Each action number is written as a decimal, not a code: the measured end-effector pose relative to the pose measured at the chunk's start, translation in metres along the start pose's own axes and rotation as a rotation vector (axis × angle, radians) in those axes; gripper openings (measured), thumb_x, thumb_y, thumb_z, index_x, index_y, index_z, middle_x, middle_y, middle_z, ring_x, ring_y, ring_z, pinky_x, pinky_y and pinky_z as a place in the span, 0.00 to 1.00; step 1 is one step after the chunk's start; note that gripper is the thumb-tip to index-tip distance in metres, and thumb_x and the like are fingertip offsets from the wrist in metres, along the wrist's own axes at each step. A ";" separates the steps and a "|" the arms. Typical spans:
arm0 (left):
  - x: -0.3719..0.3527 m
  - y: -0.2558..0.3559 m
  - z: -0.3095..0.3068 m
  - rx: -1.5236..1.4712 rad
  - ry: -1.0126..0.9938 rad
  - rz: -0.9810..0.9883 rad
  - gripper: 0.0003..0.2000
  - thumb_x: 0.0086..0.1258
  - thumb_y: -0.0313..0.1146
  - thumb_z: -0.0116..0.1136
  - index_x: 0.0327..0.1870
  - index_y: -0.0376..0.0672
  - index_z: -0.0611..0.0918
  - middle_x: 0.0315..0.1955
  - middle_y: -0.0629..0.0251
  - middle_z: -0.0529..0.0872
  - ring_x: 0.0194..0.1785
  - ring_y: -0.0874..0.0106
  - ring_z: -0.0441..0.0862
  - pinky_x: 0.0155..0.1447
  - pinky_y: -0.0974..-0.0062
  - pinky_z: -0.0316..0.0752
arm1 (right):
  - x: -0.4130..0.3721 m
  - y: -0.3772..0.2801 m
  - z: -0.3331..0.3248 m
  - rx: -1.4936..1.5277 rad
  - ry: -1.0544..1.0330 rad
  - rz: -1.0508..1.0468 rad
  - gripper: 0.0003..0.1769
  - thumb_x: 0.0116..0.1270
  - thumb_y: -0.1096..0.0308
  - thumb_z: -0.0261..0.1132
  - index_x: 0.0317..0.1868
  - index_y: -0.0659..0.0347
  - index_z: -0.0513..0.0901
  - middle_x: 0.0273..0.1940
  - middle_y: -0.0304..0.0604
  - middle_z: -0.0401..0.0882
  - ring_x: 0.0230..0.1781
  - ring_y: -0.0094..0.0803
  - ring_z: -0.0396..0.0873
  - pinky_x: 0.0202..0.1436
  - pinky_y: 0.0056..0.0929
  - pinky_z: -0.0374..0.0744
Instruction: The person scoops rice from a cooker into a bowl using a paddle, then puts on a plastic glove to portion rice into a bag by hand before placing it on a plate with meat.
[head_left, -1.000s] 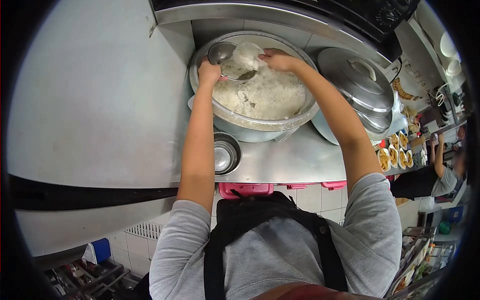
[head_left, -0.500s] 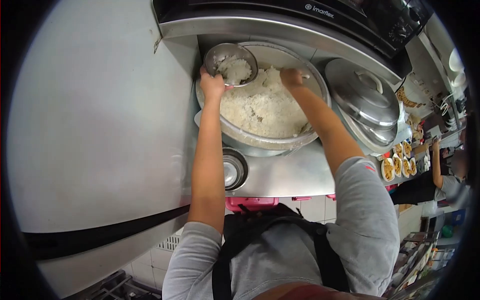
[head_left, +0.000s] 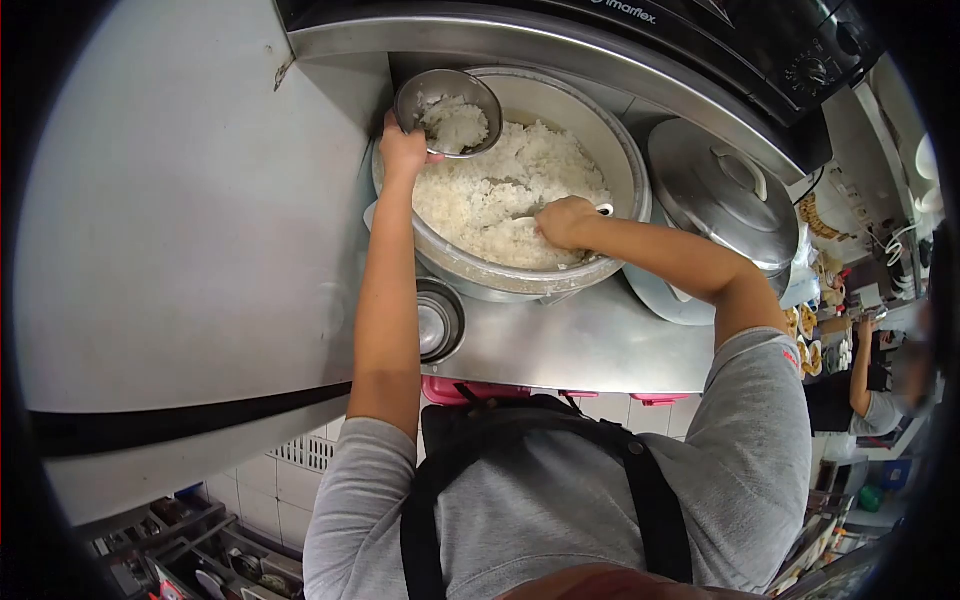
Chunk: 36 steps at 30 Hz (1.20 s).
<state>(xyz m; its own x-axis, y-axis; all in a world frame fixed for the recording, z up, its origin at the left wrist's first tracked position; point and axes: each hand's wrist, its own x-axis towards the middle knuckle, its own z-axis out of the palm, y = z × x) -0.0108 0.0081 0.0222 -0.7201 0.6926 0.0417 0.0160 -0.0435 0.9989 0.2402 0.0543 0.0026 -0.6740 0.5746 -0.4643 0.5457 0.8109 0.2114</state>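
Observation:
My left hand (head_left: 405,150) grips the near edge of a steel bowl (head_left: 482,92). The bowl is tilted toward me over the pot's left rim, and some cooked rice (head_left: 456,124) lies in it. Below it stands a large metal pot (head_left: 628,150) holding a broad mass of white rice (head_left: 480,205). My right hand (head_left: 565,222) is closed around a white rice paddle (head_left: 604,210), low over the right front of the rice. The handle's end shows past the fist, and a pale part of the paddle touches the rice; the rest is hidden.
Steel bowls (head_left: 435,322) sit on the counter (head_left: 570,345) near the pot. Right of the pot is a metal lid (head_left: 705,190) with a handle. A black oven (head_left: 740,50) overhangs the back; a metal panel (head_left: 190,220) borders the left. Another person (head_left: 862,385) stands far right.
My right hand has moved from the back of the pot toward its front, bringing the paddle down to the rice. My left hand still holds the bowl over the left rim. The view has shifted slightly.

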 end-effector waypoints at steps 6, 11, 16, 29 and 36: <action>-0.001 0.001 0.000 0.040 -0.014 -0.007 0.26 0.59 0.19 0.45 0.63 0.44 0.65 0.53 0.48 0.75 0.38 0.50 0.83 0.25 0.64 0.86 | -0.028 -0.003 -0.029 0.103 -0.067 -0.224 0.19 0.66 0.56 0.54 0.45 0.63 0.81 0.40 0.53 0.82 0.45 0.47 0.80 0.48 0.42 0.76; 0.002 -0.002 -0.002 0.053 -0.052 0.003 0.27 0.59 0.20 0.46 0.63 0.45 0.64 0.53 0.50 0.75 0.41 0.51 0.83 0.26 0.65 0.86 | 0.015 0.046 0.014 0.699 -0.383 -0.363 0.19 0.68 0.54 0.51 0.44 0.59 0.80 0.26 0.43 0.76 0.23 0.31 0.74 0.26 0.35 0.75; 0.006 -0.008 0.000 0.045 -0.118 0.005 0.27 0.58 0.20 0.46 0.62 0.40 0.64 0.52 0.52 0.74 0.43 0.57 0.81 0.25 0.70 0.85 | -0.005 0.074 -0.069 0.869 -0.239 -0.232 0.15 0.68 0.58 0.48 0.44 0.58 0.76 0.17 0.29 0.67 0.15 0.18 0.67 0.16 0.20 0.66; -0.026 0.009 -0.008 -0.057 -0.245 -0.046 0.27 0.57 0.18 0.43 0.62 0.43 0.65 0.48 0.57 0.76 0.39 0.65 0.81 0.25 0.75 0.84 | -0.038 0.013 -0.162 0.203 0.728 0.079 0.18 0.70 0.62 0.48 0.56 0.56 0.74 0.51 0.49 0.78 0.48 0.45 0.78 0.51 0.41 0.75; -0.141 0.046 -0.026 -0.175 -0.093 -0.035 0.28 0.58 0.18 0.41 0.64 0.40 0.63 0.47 0.56 0.78 0.35 0.70 0.82 0.21 0.80 0.80 | -0.080 -0.027 -0.130 -0.162 0.603 -0.413 0.11 0.63 0.64 0.55 0.43 0.52 0.81 0.35 0.47 0.83 0.36 0.43 0.82 0.36 0.42 0.80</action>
<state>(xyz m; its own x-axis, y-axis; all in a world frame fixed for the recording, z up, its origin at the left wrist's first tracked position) 0.0734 -0.1098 0.0616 -0.6506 0.7592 0.0172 -0.1340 -0.1371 0.9815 0.2148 0.0009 0.1461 -0.9897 0.1430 0.0089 0.1401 0.9532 0.2680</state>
